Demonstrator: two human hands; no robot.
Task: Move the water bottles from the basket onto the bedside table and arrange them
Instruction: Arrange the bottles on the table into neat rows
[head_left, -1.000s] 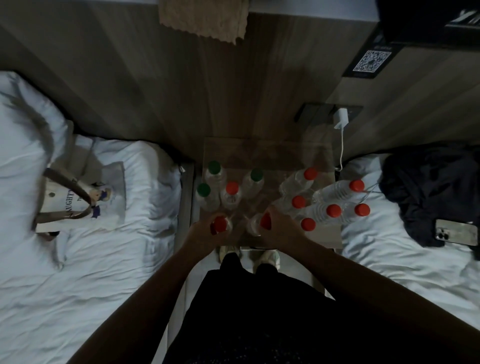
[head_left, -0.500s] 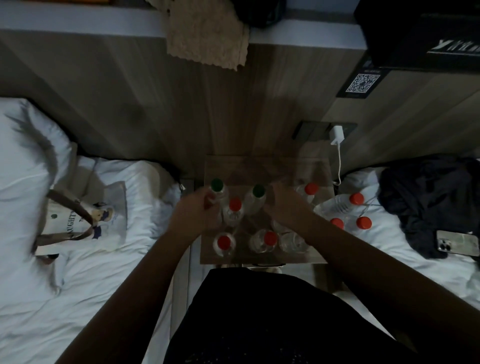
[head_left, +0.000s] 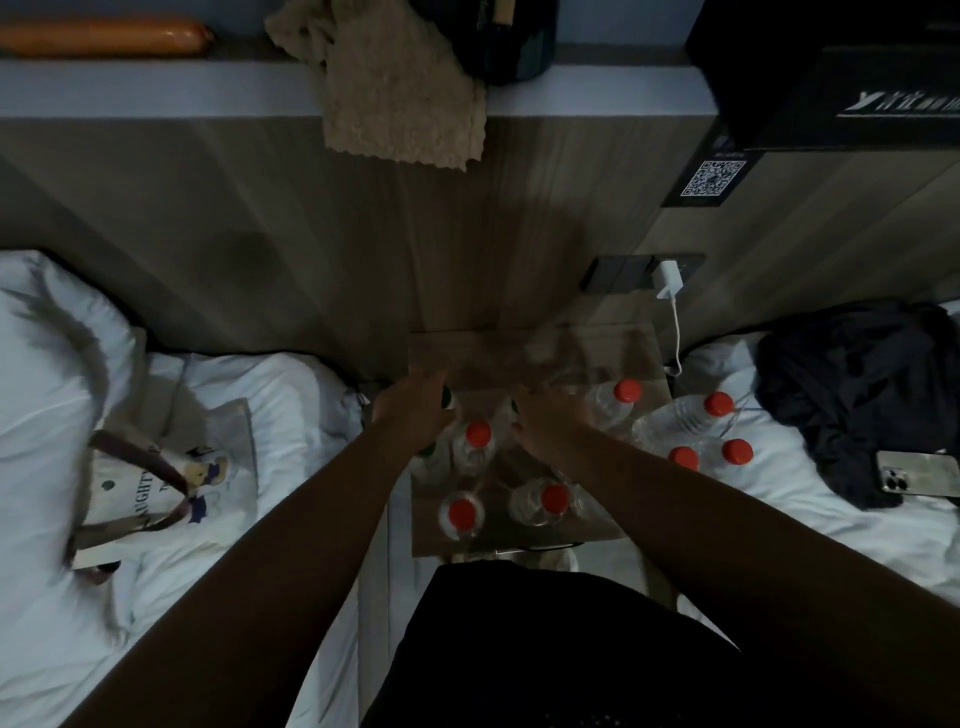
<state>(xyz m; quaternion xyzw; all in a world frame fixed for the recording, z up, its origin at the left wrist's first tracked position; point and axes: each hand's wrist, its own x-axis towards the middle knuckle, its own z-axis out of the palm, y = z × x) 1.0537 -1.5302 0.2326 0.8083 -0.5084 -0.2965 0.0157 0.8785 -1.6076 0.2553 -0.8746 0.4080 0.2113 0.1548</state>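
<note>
Several bottles on the table: the bedside table (head_left: 467, 353) holds the middle red-capped bottle (head_left: 478, 434), the front-left bottle (head_left: 461, 514) and the front-right bottle (head_left: 553, 499), all upright and close together. The rear-right bottle (head_left: 627, 391) leans at the table's right edge.
Bottles off the table: three more red-capped bottles (head_left: 718, 404) lie on the right bed (head_left: 805, 519), just beside the table, not yet set in place.
Left hand: the left hand (head_left: 413, 410) lies over a green-capped bottle (head_left: 445, 401) at the left of the back row.
Right hand: the right hand (head_left: 550, 423) lies over the second green cap (head_left: 514, 405), just right of the middle bottle.
Fingers: the frame is dim and blurred here, so it cannot be told whether either hand's fingers wrap a bottle or only press against it.
Risk, front pair: both forearms cross above the two front bottles. A wrist drawn back low would likely tip them off the front edge.
Risk, crowding: the back row stands tight against the middle bottle, so a sideways shove on a green one could topple it.
Risk, right edge: the leaning bottle may roll off towards the charger cable (head_left: 675, 332).
Risk, room: little bare table shows beyond the back strip, so the bottles still on the bed will need tight rows.
</note>
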